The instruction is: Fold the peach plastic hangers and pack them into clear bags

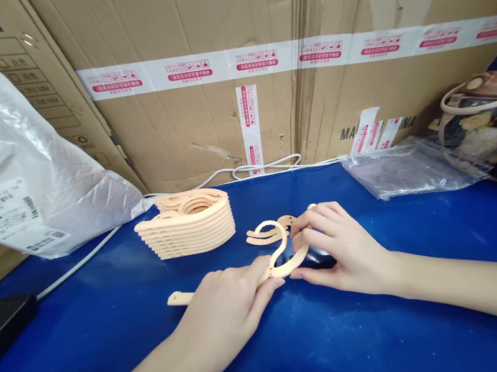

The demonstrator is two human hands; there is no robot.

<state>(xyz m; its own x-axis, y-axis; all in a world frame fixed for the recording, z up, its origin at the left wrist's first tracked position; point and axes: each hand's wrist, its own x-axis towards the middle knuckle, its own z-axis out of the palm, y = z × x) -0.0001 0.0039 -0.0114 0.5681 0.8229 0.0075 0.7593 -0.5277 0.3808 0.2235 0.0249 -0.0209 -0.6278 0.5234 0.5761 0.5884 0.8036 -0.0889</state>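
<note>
A cream plastic folding hanger (289, 262) is spread out just above the blue table, its curved hook (279, 231) standing up at the middle joint. My left hand (224, 303) is closed around its left arm, whose end pokes out past the knuckles. On the other side, my right hand (339, 253) grips the right arm between thumb and fingers. Behind the hook lies another peach hanger (266, 240), folded and partly covered by my right hand. A neat stack of folded hangers (189, 227) stands to the left, beyond my left hand.
Large cardboard boxes (201, 124) wall off the back of the blue table (276, 358). A white plastic parcel bag (25, 146) leans at left, near a black device (1, 325). A clear plastic bag (397, 169) and a brown-topped container (486, 110) sit at right. A white cable (269, 167) runs along the back.
</note>
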